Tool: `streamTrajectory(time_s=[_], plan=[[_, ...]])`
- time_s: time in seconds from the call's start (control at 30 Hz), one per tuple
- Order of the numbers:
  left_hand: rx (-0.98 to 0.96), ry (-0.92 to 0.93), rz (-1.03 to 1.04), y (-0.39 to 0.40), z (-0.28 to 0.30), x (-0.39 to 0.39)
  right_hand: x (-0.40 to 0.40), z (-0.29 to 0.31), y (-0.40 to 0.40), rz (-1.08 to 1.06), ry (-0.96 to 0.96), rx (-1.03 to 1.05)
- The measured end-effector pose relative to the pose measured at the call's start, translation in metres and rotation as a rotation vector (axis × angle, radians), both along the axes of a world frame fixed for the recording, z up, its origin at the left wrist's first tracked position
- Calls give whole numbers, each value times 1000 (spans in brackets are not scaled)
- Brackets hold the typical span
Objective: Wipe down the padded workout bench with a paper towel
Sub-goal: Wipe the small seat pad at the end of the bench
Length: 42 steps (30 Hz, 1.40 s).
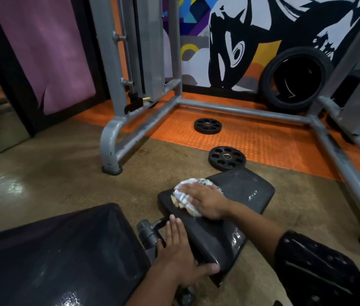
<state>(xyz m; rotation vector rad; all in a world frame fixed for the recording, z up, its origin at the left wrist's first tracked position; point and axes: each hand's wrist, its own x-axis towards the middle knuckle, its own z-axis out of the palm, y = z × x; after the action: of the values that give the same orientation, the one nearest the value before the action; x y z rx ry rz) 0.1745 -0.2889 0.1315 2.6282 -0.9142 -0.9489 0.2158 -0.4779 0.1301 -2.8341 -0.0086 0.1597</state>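
Left hand [179, 257] is lying flat with straight fingers, bracing the near edge of the bench pad [223, 208] | right hand [205, 202] is pressing the paper towel [184, 195] open-palmed at the pad's left edge | advice: keeping pressure even, overlapping strokes toward the far end

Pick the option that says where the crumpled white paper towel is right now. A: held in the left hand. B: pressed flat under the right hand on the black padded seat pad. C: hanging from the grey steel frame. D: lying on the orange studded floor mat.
B: the right hand lies flat on the crumpled white paper towel, pressing it onto the black padded seat pad.
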Motion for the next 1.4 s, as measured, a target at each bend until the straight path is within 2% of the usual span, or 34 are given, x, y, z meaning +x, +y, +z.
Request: streamTrajectory(time_s=[0.13,0.3,0.4,0.5,0.63,0.73,0.83,0.93,1.07,1.17,1.33,1.4], plan=[[15,4,5,-1,0,0,21,6,19,-110,59,-72],[23,-5,14,-1,0,0,-40,-5,6,72,-63,-31],[30,-9,2,0,3,-3,-44,-4,-30,-101,-21,-55],[36,-29,3,1,4,-3,-15,5,-22,-218,58,-108],[28,-39,6,1,2,-3,-31,3,14,-62,7,-83],[12,-29,4,2,0,-2,-73,-3,-5,-2,-75,5],[13,-29,4,1,-1,-2,-57,0,-33,-148,6,-42],[21,-59,5,0,-1,-4,-22,8,-13,-231,71,-116],[55,-65,-15,-2,-1,-1,-47,3,27,-30,-10,-114],[57,-60,-14,-1,-1,-1,-76,-1,3,72,-47,-41],[53,-82,-9,-2,0,-3,-49,6,-17,-195,45,-81],[87,-120,-13,-1,0,-3,-51,9,2,-152,50,-111]])
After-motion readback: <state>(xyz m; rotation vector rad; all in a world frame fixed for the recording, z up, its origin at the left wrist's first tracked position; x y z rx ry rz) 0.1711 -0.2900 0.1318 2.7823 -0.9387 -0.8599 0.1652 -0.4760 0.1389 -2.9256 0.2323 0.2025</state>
